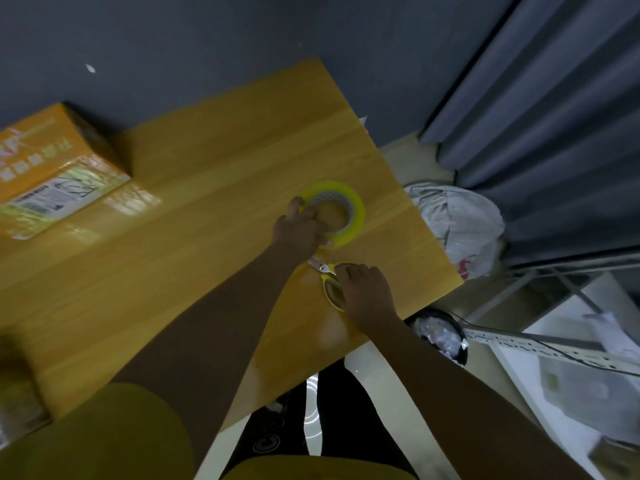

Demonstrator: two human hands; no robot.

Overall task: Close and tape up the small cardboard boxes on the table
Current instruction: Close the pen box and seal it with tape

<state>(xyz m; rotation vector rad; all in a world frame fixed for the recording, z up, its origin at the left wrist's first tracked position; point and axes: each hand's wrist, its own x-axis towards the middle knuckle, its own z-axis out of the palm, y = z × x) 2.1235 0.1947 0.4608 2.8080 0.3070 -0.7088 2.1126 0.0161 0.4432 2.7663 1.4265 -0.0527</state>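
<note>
The left hand (300, 226) is laid on the near-left side of a roll of yellow-green tape (334, 213), which lies flat on the counter (194, 244). The roll's ring is gripped there: the thumb is seen at the outer edge and the fingers are curled over toward the hole. Just beside it, nearer the person, a pair of scissors (329, 277) with yellow handles lies on the counter, its metal blades pointed toward the left hand. The right hand (365, 291) is set on the handles, with the fingers curled over them; whether they are threaded through the loops cannot be told. The two hands are close together near the counter's right edge.

Well apart, at the far-left of the counter, a cardboard box (55, 171) is seen closed, with glossy tape and a printed label on its top. At the near-left corner, part of another box (17, 400) is caught, blurred and cut by the frame edge.

Beyond the counter's right edge, a white plastic bag (457, 226) and a dark bin (441, 336) stand on the floor, and a grey curtain (540, 98) hangs behind.
</note>
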